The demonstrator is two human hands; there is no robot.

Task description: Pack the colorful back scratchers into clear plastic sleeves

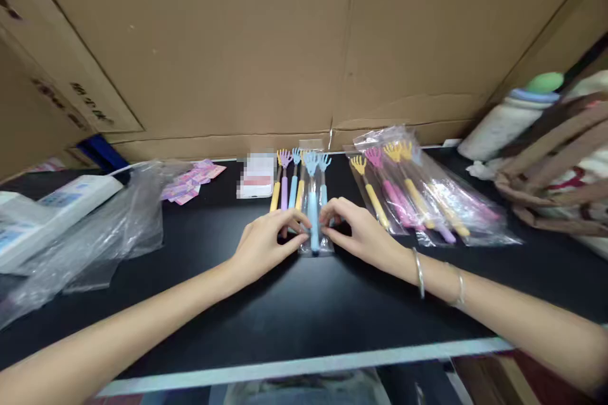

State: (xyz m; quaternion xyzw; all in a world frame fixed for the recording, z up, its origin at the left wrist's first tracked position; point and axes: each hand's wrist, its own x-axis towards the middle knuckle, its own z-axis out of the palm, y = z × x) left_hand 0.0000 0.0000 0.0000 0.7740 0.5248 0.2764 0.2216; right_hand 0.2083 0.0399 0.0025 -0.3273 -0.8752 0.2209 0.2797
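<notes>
A light-blue back scratcher with a hand-shaped head lies in a clear plastic bag in front of me, its head pointing away. My left hand pinches the bag's left edge near the handle's lower end. On the opposite side, my right hand has thumb and fingertips closed at the bag's right edge; its exact hold is partly hidden. Just behind and left lie several loose back scratchers, among them a purple one and a yellow one. Another blue one shows beside the bagged one.
Several bagged back scratchers lie to the right, with a bottle and brown bag beyond. At left are clear plastic bags, a white box and pink-purple cards. Cardboard walls the back of the black table.
</notes>
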